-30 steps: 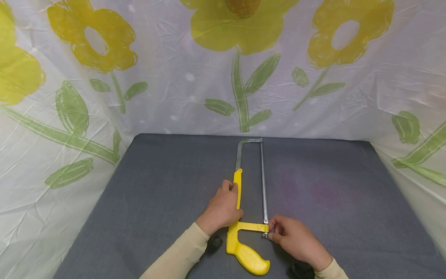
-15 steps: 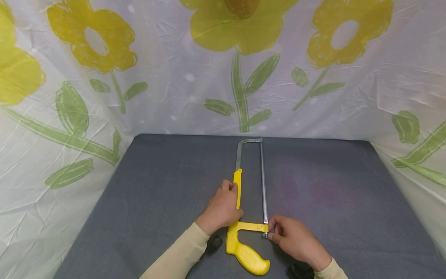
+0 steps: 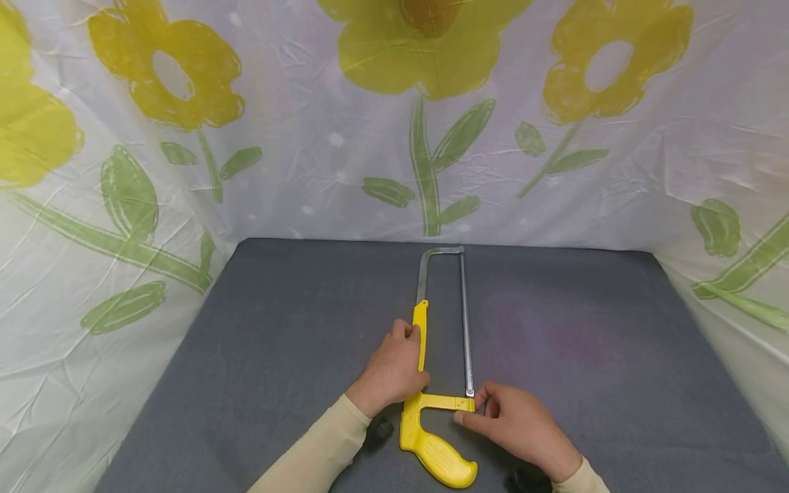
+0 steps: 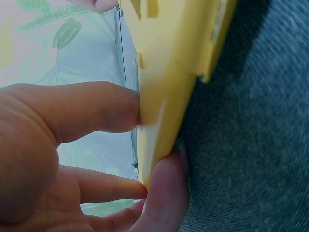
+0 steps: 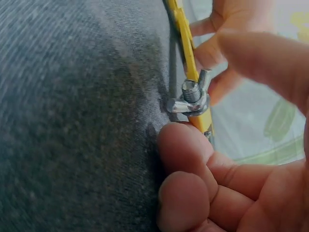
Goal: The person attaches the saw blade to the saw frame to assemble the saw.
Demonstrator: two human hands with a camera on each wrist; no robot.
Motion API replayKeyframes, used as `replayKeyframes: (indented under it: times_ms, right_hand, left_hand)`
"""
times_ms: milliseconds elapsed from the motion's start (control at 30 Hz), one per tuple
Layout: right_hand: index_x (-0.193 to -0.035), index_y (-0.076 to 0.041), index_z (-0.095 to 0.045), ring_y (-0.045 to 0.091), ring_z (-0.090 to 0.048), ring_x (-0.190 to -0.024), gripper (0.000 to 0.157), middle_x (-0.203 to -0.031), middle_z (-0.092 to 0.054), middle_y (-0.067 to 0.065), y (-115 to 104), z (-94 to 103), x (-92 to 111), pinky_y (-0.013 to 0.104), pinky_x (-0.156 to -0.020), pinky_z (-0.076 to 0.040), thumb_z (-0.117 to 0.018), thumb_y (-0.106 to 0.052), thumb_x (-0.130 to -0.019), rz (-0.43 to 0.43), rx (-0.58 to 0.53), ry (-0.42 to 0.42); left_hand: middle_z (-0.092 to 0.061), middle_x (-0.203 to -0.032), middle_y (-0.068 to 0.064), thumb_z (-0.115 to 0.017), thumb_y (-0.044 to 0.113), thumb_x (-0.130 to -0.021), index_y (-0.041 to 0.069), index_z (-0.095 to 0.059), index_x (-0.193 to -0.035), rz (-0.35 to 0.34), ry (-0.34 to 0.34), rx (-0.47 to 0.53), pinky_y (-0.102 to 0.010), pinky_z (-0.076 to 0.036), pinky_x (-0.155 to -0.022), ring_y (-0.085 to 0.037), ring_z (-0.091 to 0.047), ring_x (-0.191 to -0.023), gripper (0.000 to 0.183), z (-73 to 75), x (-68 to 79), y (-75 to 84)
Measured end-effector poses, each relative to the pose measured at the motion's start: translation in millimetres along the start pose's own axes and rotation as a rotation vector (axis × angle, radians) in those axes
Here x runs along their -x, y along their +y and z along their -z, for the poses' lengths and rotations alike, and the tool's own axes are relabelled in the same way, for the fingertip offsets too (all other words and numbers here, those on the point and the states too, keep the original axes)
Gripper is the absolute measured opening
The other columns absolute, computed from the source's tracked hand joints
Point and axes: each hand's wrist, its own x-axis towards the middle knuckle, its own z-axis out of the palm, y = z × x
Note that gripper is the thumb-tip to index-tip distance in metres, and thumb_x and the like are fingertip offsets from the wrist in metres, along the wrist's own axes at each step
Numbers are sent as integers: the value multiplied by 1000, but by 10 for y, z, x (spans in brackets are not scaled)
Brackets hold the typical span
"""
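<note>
A hacksaw [image 3: 439, 402] with a yellow handle and frame back lies on the grey cloth, its silver bow pointing away and its blade [image 3: 466, 329] on the right. My left hand [image 3: 394, 363] holds the yellow frame back between thumb and fingers, seen close in the left wrist view. At the blade's near end, my right hand [image 3: 524, 421] is beside the yellow crosspiece [image 3: 446, 402]. In the right wrist view a metal wing nut [image 5: 192, 99] sits on its threaded stud, fingertips [image 5: 181, 145] close under it and the thumb apart from it. The head view hides the wing nut behind the thumb.
The dark grey cloth-covered table [image 3: 296, 308] meets a white, flower-printed curtain [image 3: 296, 185] along its back and sides. Black wrist devices [image 3: 380, 430] show below both wrists.
My right thumb has moved left across the wing nut, covering it in the head view. The left hand and the hacksaw stay in place.
</note>
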Motion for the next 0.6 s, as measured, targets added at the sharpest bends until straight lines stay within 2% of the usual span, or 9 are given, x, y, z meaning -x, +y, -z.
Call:
replayKeyframes:
  times_ms: [367,600]
  right_hand:
    - [-83,-27,-63,11,-45,-52,31,-62,-52,-7,31,-12,-3,25,-48,-31,-80,-52,-78,63,39,32]
    - [-83,-27,-62,8,-45,-51,26,-62,-53,-10,60,-5,3,24,-48,-34,-79,-47,-81,114,24,38]
  left_hand:
    - [-41,-140,-13,-79,22,-82,1,-41,-153,2,0,-6,-24,-47,-58,-17,-50,-88,83,-11,-9,-3]
    - [-41,-139,-13,-79,22,-82,1,-41,-153,-1,7,-7,-24,-46,-57,-16,-50,-86,83,-13,-5,-1]
